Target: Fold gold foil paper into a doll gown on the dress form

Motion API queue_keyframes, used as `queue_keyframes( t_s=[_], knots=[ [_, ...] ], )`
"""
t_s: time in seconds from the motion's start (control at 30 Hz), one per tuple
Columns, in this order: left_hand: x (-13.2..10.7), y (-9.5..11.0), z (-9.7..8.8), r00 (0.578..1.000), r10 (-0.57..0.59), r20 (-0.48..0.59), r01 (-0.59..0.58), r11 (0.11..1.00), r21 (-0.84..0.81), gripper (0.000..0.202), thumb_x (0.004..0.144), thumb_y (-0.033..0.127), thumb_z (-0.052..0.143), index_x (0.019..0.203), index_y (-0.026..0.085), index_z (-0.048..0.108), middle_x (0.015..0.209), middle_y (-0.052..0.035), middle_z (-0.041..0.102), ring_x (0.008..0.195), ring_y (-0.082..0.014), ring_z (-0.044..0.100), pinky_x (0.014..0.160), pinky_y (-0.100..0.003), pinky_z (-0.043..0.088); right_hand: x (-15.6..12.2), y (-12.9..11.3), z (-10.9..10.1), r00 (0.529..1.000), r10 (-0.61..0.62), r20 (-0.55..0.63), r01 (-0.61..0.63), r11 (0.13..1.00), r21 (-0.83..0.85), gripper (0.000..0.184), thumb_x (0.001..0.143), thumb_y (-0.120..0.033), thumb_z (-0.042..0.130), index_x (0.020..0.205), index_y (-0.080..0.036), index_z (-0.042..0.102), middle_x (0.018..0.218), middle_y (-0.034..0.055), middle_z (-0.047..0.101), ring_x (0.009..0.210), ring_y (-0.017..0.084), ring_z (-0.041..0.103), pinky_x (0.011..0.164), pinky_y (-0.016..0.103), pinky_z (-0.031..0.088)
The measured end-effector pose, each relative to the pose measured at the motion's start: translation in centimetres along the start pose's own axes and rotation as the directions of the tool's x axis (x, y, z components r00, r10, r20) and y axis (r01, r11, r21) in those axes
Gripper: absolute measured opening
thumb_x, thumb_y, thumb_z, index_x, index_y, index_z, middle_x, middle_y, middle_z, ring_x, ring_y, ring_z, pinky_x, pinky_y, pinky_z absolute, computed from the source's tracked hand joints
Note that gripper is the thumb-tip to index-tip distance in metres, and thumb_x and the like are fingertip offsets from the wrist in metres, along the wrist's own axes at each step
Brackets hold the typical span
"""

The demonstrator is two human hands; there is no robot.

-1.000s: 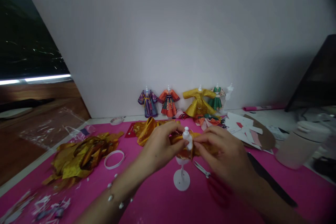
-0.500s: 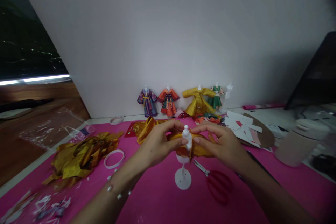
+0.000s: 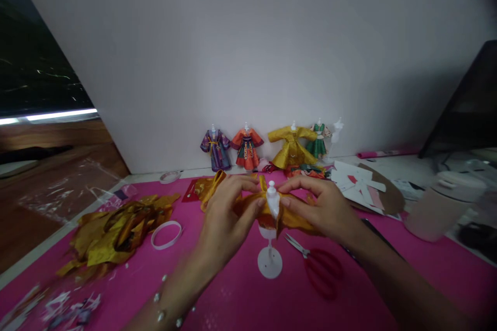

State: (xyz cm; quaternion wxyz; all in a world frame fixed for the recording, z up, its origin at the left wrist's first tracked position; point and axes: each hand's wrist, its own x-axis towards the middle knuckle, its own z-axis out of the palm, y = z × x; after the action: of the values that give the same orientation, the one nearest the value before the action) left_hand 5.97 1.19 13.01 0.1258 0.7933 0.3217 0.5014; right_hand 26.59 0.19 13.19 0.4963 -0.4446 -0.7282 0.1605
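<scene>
A small white doll mannequin stands upright on a round base in front of me. Draped round its torso is a golden-yellow doll garment, open at the front. My left hand pinches the cloth on the mannequin's left side as I see it, thumb close to the torso. On the other side my right hand grips the garment between thumb and fingers at the shoulder. A narrow strip of the cloth sticks up behind the neck. Red-handled scissors lie just right of the base.
A heap of yellow fabric scraps and a white tape ring lie on the left of the pink mat. Dressed mannequins, including a yellow robe, line the wall. White paper pieces and a lidded cup are at right.
My left hand has shifted slightly left and turned. The garment's strip now rises behind the mannequin's neck. My right hand has barely moved, and the view has shifted a little.
</scene>
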Motion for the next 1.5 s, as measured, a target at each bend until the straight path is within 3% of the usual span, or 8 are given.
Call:
queue_keyframes(
  t_s=[0.17,0.43,0.6,0.87,1.1,1.3,1.5],
  knots=[
    [-1.3,1.2,1.3,0.991,0.093,-0.094,-0.067,0.966,0.249,0.007,0.087,0.016,0.063,0.083,0.021,0.067,0.103,-0.0083,0.059,0.1,-0.0264,0.056,0.085,-0.047,0.046,0.0,0.1,0.3,0.998,0.059,0.015,-0.059,0.997,0.045,0.009,0.079,-0.026,0.066,0.082,-0.022,0.073,0.084,0.0021,0.076,0.077,0.02,0.07,0.074,0.033,0.055],
    [-1.2,2.0,3.2,0.986,0.076,-0.149,-0.026,0.95,0.311,0.009,0.083,0.018,0.068,0.076,0.019,0.063,0.112,-0.0128,0.059,0.107,-0.0318,0.055,0.091,-0.054,0.042,0.0,-0.3,0.4,0.997,0.078,-0.002,-0.078,0.995,0.055,0.009,0.077,-0.025,0.065,0.081,-0.022,0.073,0.08,0.0009,0.075,0.076,0.019,0.068,0.074,0.033,0.052],
    [-1.1,2.0,3.5,0.987,0.037,-0.159,0.002,0.971,0.238,0.006,0.084,0.014,0.065,0.079,0.019,0.065,0.112,-0.011,0.059,0.109,-0.0295,0.055,0.091,-0.05,0.044,0.1,-0.2,0.2,0.997,0.077,0.029,-0.079,0.994,0.075,0.01,0.078,-0.026,0.065,0.083,-0.022,0.073,0.081,0.0008,0.074,0.077,0.019,0.067,0.074,0.033,0.051],
    [-0.9,1.4,3.6,0.986,-0.071,-0.148,0.075,0.997,0.022,0.01,0.083,0.013,0.064,0.076,0.02,0.063,0.097,-0.0065,0.061,0.09,-0.0248,0.061,0.079,-0.044,0.049,0.2,0.1,-0.1,0.997,0.029,0.07,-0.036,0.994,0.101,0.01,0.08,-0.027,0.064,0.082,-0.02,0.071,0.082,0.0019,0.073,0.077,0.019,0.066,0.074,0.032,0.049],
    [-0.5,1.3,3.3,0.976,-0.189,-0.104,0.17,0.971,-0.168,0.008,0.081,0.014,0.065,0.077,0.02,0.061,0.096,-0.0059,0.061,0.086,-0.0232,0.062,0.067,-0.036,0.052,0.2,0.2,-0.1,0.998,0.004,0.069,-0.012,0.993,0.115,0.008,0.08,-0.024,0.064,0.084,-0.021,0.07,0.083,0.0011,0.074,0.079,0.018,0.067,0.078,0.032,0.05],
    [-0.4,1.1,3.4,0.976,-0.199,-0.093,0.18,0.967,-0.181,0.008,0.081,0.016,0.066,0.077,0.02,0.062,0.095,-0.0053,0.062,0.086,-0.0229,0.062,0.069,-0.037,0.053,0.3,0.1,-0.6,0.981,-0.158,0.108,0.149,0.985,0.089,0.014,0.085,-0.014,0.063,0.095,-0.021,0.068,0.094,0.0007,0.072,0.089,0.015,0.066,0.083,0.029,0.049],
    [-0.5,0.9,3.2,0.976,-0.205,-0.073,0.186,0.961,-0.206,0.008,0.08,0.016,0.069,0.078,0.021,0.063,0.095,-0.0055,0.062,0.087,-0.0232,0.061,0.068,-0.036,0.053,1.3,0.2,-1.9,0.901,-0.332,0.28,0.325,0.943,0.074,0.009,0.092,-0.014,0.06,0.096,-0.019,0.065,0.102,0.0048,0.066,0.098,0.017,0.062,0.089,0.031,0.046]
  ],
)
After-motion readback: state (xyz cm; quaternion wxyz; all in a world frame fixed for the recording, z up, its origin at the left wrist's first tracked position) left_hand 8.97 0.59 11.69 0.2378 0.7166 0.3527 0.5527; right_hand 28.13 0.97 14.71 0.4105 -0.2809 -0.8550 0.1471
